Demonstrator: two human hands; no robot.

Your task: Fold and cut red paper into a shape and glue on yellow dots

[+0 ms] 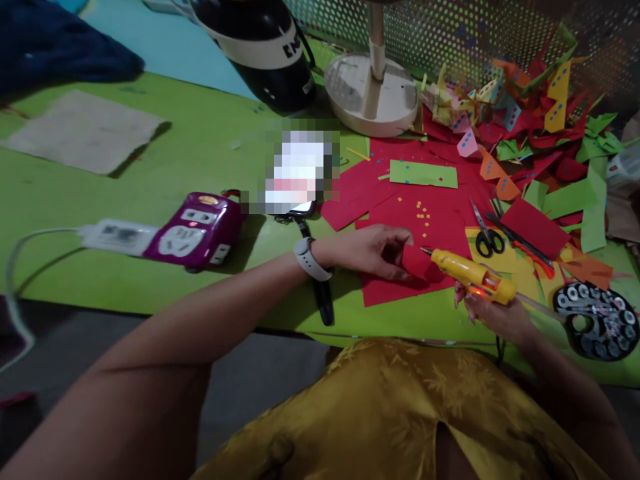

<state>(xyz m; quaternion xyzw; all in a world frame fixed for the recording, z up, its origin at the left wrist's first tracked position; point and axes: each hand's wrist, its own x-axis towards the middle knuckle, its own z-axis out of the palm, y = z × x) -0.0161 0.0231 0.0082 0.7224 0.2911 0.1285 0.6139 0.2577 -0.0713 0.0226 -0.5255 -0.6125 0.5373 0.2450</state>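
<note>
My left hand (373, 250), with a white watch on the wrist, pinches a small folded piece of red paper (417, 261) over a larger red sheet (400, 287). In my right hand (493, 313) I grip a yellow glue gun (473, 273). Its metal tip points left and touches the red piece. An orange glow shows in the gun's body.
Black-handled scissors (486, 235) lie on red and yellow paper just behind the gun. A pile of cut coloured paper (530, 113) fills the back right. A purple power strip (193, 233), a fan base (373, 93), a dark helmet (260, 47) and a black palette (600, 320) stand around the green table (165, 160).
</note>
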